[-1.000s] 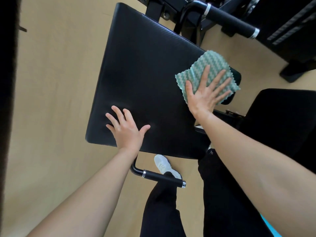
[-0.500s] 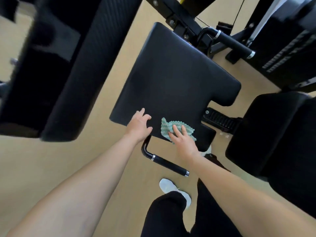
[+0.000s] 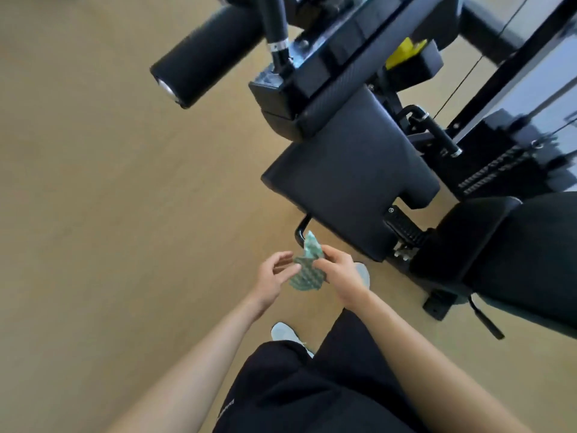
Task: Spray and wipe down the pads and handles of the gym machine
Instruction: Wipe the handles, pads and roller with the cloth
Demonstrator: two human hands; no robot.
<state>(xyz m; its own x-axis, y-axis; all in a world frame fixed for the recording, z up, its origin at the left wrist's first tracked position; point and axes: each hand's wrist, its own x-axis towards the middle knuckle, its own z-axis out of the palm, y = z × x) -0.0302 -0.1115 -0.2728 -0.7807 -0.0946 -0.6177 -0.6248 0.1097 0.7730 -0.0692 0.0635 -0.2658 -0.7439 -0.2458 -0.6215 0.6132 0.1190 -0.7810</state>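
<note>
My right fingers (image 3: pixel 329 254) pinch the cloth (image 3: pixel 307 276), I think to fold a clean side out. My left fingers (image 3: pixel 281 257) curl at its edge; I can't tell if they grip. It's in the air by the pad's (image 3: pixel 352 182) near corner, over the handle (image 3: pixel 300 228).

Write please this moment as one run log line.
right hand: pinches cloth | left hand: at cloth edge, grip unclear | cloth: green, bunched, off seat pad | seat pad: no hand on it
</note>
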